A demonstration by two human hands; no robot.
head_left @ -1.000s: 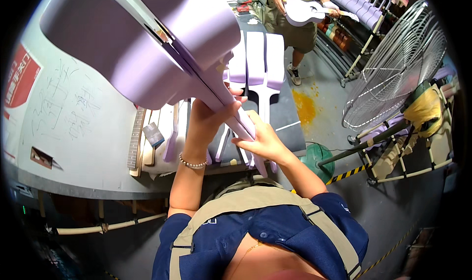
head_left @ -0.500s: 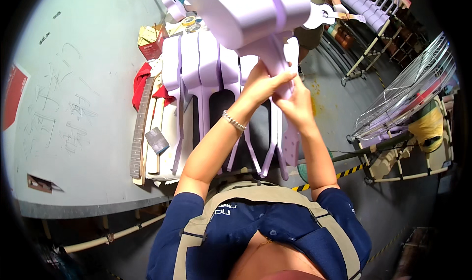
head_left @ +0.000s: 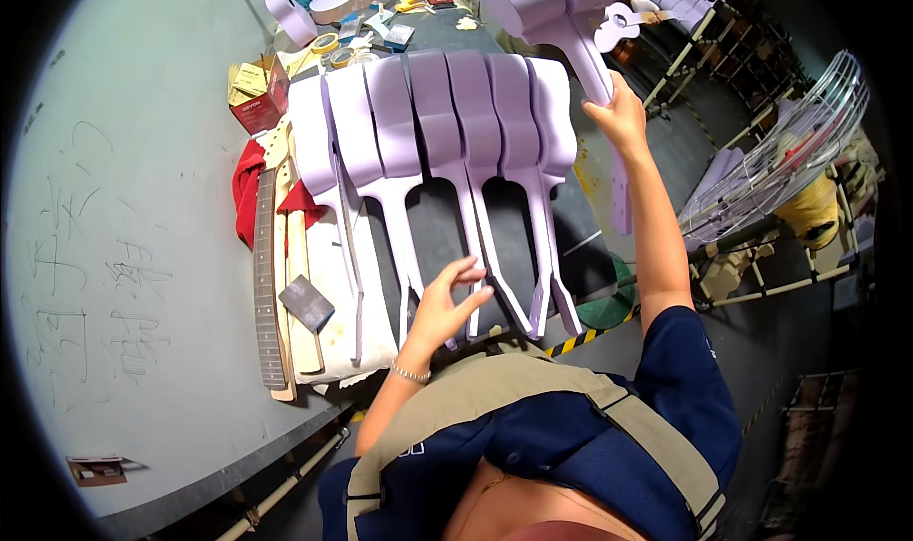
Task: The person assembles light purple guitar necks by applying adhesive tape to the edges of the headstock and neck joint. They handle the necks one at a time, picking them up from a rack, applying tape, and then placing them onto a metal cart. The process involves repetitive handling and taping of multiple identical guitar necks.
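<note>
held guitar body point(head_left: 556, 9): pale lilac all over, neck the same shade
row of guitar bodies point(head_left: 447, 113): matching pale lilac, standing on a black mat point(head_left: 437, 227)
fretboard point(head_left: 267, 284): dark brown crossed by thin light fret lines
cloth point(head_left: 249, 175): bright red
small box point(head_left: 259, 104): red sides, tan flaps
sanding block point(head_left: 306, 302): dark grey
tape rolls point(head_left: 333, 51): yellowish
benchtop point(head_left: 124, 208): pale grey-green with faint dark scribbles
floor tape point(head_left: 580, 337): yellow and black stripes
shirt point(head_left: 571, 446): navy blue under khaki straps
fan guard point(head_left: 789, 151): silvery wire
bracelet point(head_left: 409, 374): silver beads
</note>
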